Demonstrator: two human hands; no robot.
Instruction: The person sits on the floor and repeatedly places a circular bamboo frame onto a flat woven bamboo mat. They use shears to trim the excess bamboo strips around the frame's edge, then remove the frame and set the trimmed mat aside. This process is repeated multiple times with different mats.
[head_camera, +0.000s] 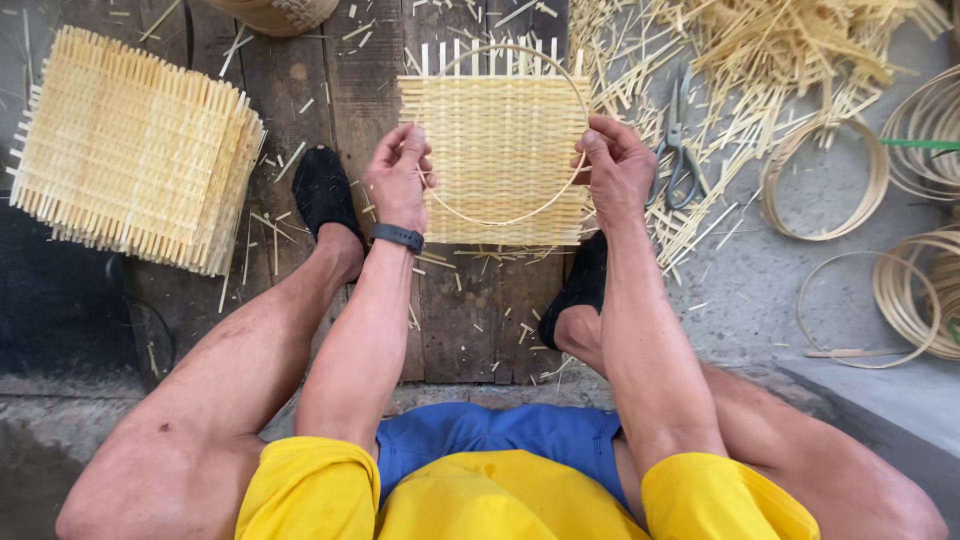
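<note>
A square woven bamboo mat (497, 140) lies on the dark wooden boards in front of me. A thin round bamboo hoop (500, 222) rests over it. My left hand (398, 175) pinches the hoop's left side, a dark band on the wrist. My right hand (612, 165) grips the hoop's right side at the mat's edge. Both hands hold the hoop flat against the mat. My feet in black shoes sit on either side, just below the mat.
A stack of finished woven mats (130, 150) sits at the left. Scissors (680, 140) lie among loose bamboo strips (780, 50) at the upper right. Several bamboo hoops (910, 280) lie on the concrete at the right. A woven basket edge (275, 12) shows at the top.
</note>
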